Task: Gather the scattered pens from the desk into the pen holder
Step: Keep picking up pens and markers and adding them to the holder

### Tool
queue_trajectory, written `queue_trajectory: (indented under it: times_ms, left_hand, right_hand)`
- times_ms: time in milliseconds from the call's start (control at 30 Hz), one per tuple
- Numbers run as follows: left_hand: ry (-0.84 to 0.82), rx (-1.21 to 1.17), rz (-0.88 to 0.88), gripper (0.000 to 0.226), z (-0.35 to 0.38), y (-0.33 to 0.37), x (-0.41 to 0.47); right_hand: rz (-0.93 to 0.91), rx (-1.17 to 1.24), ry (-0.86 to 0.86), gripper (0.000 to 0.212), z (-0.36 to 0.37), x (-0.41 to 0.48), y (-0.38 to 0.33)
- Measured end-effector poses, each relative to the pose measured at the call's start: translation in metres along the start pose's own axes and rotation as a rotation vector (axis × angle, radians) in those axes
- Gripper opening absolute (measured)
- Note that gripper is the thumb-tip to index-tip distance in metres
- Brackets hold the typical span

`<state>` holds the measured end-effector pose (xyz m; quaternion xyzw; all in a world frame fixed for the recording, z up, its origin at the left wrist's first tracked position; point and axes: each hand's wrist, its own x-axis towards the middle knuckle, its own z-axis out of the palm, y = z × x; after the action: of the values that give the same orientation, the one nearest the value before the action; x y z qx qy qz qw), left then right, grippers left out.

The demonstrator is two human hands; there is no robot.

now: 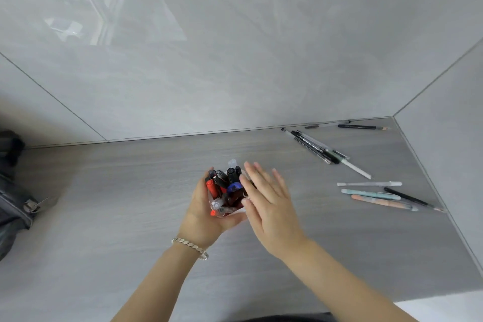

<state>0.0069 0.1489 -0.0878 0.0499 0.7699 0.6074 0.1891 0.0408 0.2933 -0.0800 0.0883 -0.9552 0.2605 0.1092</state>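
My left hand (201, 213) is wrapped around the pen holder (235, 213), a pale cup mostly hidden by my fingers at the middle of the desk. Several pens and markers (226, 185), red, black and blue, stand packed inside it. My right hand (269, 200) hovers flat beside the holder's right side, fingers spread, holding nothing. More pens lie scattered at the right: a black and clear bundle (317, 148), a white pen (369, 184), a teal pen (371, 194), a peach pen (383, 202), a black pencil (410, 199). Two more pens (356, 127) rest against the back wall.
A grey bag (13, 206) with a strap buckle sits at the desk's left edge. Grey walls close the desk at the back and right, forming a corner (393, 117). The desk's front edge (439, 298) shows at lower right.
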Motion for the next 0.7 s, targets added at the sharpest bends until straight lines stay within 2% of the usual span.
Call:
queue_trajectory:
  times_ms: [67,133,200,267,300,367,533,600,700]
  left_hand:
    - [0.024,0.005,-0.040,0.099,-0.003,0.000,0.000]
    - [-0.028,-0.070,-0.078,0.088,-0.003,0.005,0.002]
    - [-0.037,-0.026,-0.078,0.072,-0.001,0.010,0.001]
    - [-0.009,-0.012,-0.054,0.062,0.001,0.016,0.001]
    - [-0.006,-0.012,-0.046,0.057,0.002,0.020,0.000]
    - [-0.018,0.031,-0.024,0.052,0.005,0.025,0.001]
    - [-0.080,0.174,0.003,0.067,0.025,0.031,0.006]
    - [-0.121,0.185,0.010,0.071,0.039,0.033,0.006]
    - [-0.153,0.215,0.012,0.077,0.068,0.038,0.007]
  right_hand:
    - [0.016,-0.028,-0.147,0.060,0.001,0.000,-0.004]
    - [0.024,0.068,-0.223,0.068,-0.004,0.002,-0.009]
    - [0.138,0.295,-0.303,0.068,-0.019,0.006,-0.008]
    - [0.295,0.420,-0.186,0.053,-0.038,0.004,0.006]
    - [0.359,0.403,-0.096,0.042,-0.047,0.000,0.020]
    - [0.462,0.229,-0.009,0.030,-0.056,-0.017,0.063]
    - [0.722,-0.187,-0.091,0.044,-0.082,-0.077,0.165]
    - [0.708,-0.284,-0.173,0.049,-0.095,-0.095,0.193]
    - [0.556,-0.376,-0.333,0.051,-0.105,-0.107,0.225]
